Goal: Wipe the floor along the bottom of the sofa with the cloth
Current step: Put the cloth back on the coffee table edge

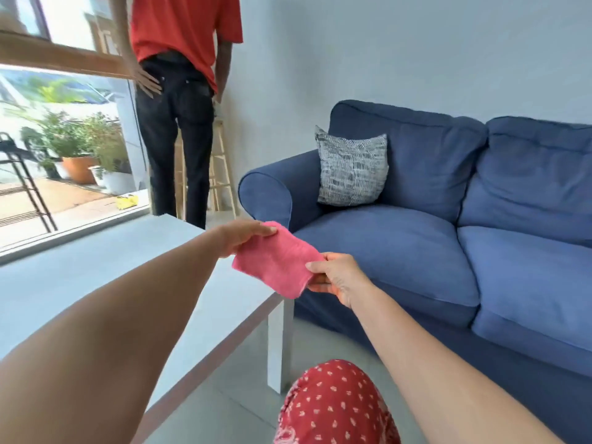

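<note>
Low centre: a knee in red patterned fabric (336, 408). Mid-frame, in the air over the corner of a pale table (179, 283): a pink cloth (277, 259) (soft, slightly rumpled), pinched at its edges by left hand (242, 235) and right hand (336, 277). Right: blue sofa (448, 235), patterned cushion (352, 169). Upper left: standing person (182, 91).

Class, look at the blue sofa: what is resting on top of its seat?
A grey patterned cushion stands on the blue sofa seat, leaning into the arm corner. Nothing else shows on the visible seat. The far right end is out of frame.
</note>
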A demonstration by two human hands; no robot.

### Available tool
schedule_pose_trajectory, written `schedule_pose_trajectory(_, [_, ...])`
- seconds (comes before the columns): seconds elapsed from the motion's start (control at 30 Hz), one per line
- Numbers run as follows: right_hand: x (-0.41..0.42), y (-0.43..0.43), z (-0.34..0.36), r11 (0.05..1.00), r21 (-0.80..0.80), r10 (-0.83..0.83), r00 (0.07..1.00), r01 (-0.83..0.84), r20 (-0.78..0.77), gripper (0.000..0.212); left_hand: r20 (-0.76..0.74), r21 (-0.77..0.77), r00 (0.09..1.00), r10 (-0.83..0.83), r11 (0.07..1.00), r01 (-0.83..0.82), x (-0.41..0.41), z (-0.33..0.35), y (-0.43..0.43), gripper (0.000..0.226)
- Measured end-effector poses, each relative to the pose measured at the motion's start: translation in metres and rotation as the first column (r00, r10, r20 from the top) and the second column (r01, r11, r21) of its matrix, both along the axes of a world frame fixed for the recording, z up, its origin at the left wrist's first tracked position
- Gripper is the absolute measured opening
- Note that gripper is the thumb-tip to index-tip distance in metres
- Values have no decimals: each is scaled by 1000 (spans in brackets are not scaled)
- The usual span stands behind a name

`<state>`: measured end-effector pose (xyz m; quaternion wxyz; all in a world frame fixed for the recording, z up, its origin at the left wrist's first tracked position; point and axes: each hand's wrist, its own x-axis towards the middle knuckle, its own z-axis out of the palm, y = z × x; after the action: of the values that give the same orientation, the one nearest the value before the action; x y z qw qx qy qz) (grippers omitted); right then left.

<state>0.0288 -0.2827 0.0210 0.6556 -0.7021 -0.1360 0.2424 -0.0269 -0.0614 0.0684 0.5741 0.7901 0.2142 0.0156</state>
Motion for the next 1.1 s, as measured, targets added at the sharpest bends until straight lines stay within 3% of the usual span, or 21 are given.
schedule_pose_trajectory(0.1, [-27, 49, 8, 992, 69, 110, 993, -106, -48, 11, -78, 41, 992, 95, 995, -92, -34, 11, 47, 52])
schedule_pose_trajectory(0.23, [-47, 95, 0, 982, 87, 175, 976, -165, -132, 3, -213, 78, 950, 229, 973, -217, -55, -6, 101, 82])
schedule_pose_trajectory(0.37, [-37, 114, -34, 994, -103, 31, 999, -35, -41, 4, -151, 216, 937, 315, 936, -279, -40, -47, 102, 55])
schedule_pose_trajectory(0.47, [-22, 117, -51, 955, -264, -83, 978, 133, 190, 5, -49, 294, 951, 306, 914, -279, -16, -73, 95, 32])
schedule_pose_trajectory(0.6, [-5, 111, -61, 897, -344, -125, 906, 278, 404, 12, 9, 375, 967, 256, 895, -241, 10, -90, 95, 21])
schedule_pose_trajectory(0.87, [26, 108, -80, 776, -457, -187, 851, 434, 491, 27, 48, 480, 965, 257, 842, -248, 45, -110, 92, 11])
schedule_pose_trajectory(1.0, [34, 109, -82, 718, -535, -208, 871, 445, 446, 29, -4, 620, 955, 297, 749, -231, 54, -115, 88, 19])
schedule_pose_trajectory(1.1, [35, 111, -80, 739, -522, -264, 895, 427, 359, 26, -31, 682, 949, 312, 701, -208, 57, -112, 83, 21])
